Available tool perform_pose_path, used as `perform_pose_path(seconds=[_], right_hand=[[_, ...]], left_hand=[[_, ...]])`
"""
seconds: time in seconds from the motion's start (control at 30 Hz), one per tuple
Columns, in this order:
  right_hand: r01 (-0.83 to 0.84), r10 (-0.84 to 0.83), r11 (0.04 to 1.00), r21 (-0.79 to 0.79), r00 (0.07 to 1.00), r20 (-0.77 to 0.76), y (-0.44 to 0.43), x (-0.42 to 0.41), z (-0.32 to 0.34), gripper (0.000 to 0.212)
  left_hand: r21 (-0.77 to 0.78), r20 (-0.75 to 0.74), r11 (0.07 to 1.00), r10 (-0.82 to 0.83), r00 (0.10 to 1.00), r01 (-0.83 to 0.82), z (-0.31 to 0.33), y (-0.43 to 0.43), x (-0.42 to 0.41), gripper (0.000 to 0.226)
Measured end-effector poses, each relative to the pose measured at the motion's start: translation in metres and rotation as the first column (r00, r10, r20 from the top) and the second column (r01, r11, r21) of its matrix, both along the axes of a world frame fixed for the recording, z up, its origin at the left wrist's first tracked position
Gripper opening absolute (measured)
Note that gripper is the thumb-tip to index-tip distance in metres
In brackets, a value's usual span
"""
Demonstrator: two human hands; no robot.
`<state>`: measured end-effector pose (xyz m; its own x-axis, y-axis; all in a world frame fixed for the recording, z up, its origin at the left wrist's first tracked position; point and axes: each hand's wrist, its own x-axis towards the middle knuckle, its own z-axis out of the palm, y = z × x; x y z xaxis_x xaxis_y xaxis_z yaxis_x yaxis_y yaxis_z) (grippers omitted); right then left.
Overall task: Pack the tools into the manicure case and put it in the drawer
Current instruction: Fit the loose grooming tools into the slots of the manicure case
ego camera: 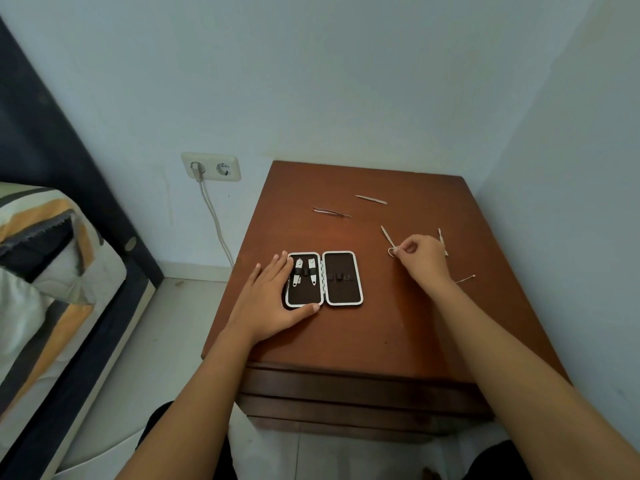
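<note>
Two clippers seated in open white-rimmed brown manicure case [343, 296] steadied by flat, released left hand [273, 299]; right hand [424, 258] grip pinched on small metal scissors [389, 241] right of case; four loose tools unpacked, drawer step pending.

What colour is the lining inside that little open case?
Dark brown, framed by a white rim, on the manicure case; the head view shows it clearly.
</note>
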<state>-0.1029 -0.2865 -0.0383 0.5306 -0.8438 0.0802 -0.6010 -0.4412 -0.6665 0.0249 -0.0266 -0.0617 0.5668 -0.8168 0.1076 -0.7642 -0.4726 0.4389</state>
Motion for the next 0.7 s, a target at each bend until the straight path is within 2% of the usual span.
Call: perform_pose_path(seconds=[0.07,0.13,0.23,0.47,0.57,0.7], right_hand=[[0.015,-0.013,0.999,0.046,0.999,-0.036,0.002,0.002,0.003,0.014],[0.003,0.001,1.0,0.03,0.991,-0.136,0.006,0.004,0.007,0.02],[-0.091,0.1,0.995,0.047,0.965,-0.244,0.02,0.001,0.015,0.029],[-0.322,0.336,0.936,0.14,0.938,-0.087,0.092,0.002,0.025,0.023],[-0.375,0.387,0.919,0.122,0.917,-0.1,0.12,0.006,0.025,0.022],[-0.382,0.385,0.923,0.049,0.906,-0.178,0.136,0.007,0.023,0.028]], left_hand=[[-0.005,0.001,1.0,0.012,1.0,-0.012,0.0,0.0,-0.001,0.111],[-0.007,-0.002,1.0,0.028,1.0,-0.028,-0.001,-0.001,-0.002,0.112],[0.0,-0.02,0.999,0.042,0.999,-0.042,0.0,0.0,-0.003,0.113],[0.074,0.005,0.997,0.022,1.0,-0.022,0.002,0.0,-0.006,0.111],[0.111,-0.005,0.994,-0.007,1.0,0.008,0.001,0.004,-0.005,0.102],[0.144,-0.032,0.989,-0.039,0.999,0.043,0.001,0.011,-0.004,0.079]])
